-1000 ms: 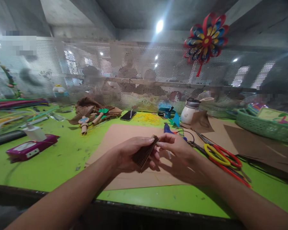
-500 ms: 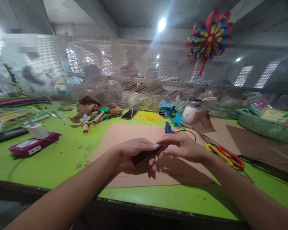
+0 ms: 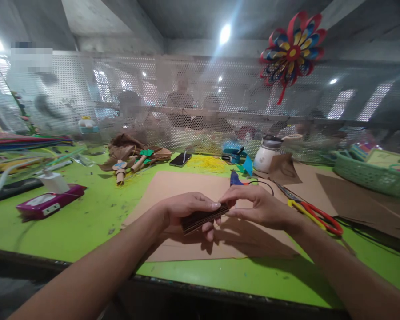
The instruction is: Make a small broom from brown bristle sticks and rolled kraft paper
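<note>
Between my hands is a dark brown stack of folded paper strips (image 3: 200, 219), its layered edges facing me. My left hand (image 3: 190, 209) is closed around it, thumb on top and fingers beneath. The thumb and fingers of my right hand (image 3: 253, 204) pinch its right end. Below lies a large sheet of light brown paper (image 3: 173, 184) on the green table. Just beyond my right hand rests a blue glue gun (image 3: 235, 178), partly hidden. Scissors (image 3: 315, 215) with red and yellow handles lie to the right of that hand.
A purple power strip (image 3: 51, 202) with a white plug sits at left. Brown paper crafts (image 3: 130, 155), a phone (image 3: 180, 159) and yellow shreds (image 3: 208, 163) lie along the back. At right are a white jar (image 3: 266, 155), brown paper (image 3: 356, 195) and a green basket (image 3: 373, 175).
The folded paper stack has tilted slightly and sits a little flatter in my hands. Both hands keep their hold. The view has shifted very slightly.
</note>
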